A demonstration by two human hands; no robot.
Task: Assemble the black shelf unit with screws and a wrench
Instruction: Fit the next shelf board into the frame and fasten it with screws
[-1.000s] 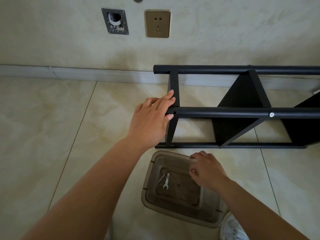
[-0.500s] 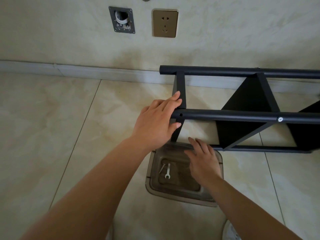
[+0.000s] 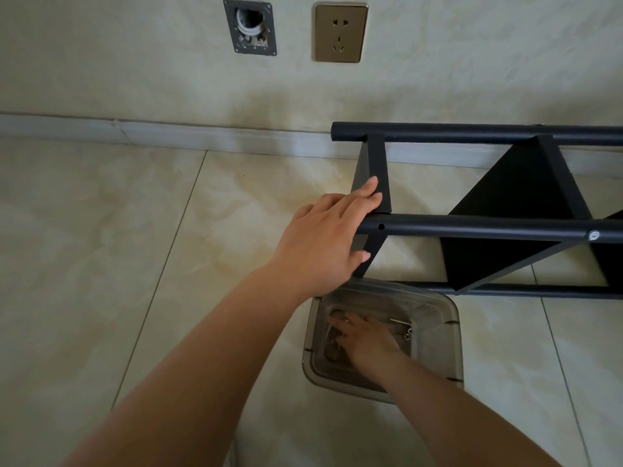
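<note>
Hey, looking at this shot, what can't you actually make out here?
Head view only:
- What the right hand touches inside the clear bin: its fingers hide it.
- The wrench: not visible, probably under that hand.
- The shelf unit's right end: cut off by the frame edge.
- Small screws in the bin: too small to count.

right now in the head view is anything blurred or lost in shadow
Head view: the right hand inside the plastic bin is dim and soft, its contents hard to read; the shelf frame stays sharp; the skirting bows from wide-angle distortion.
</note>
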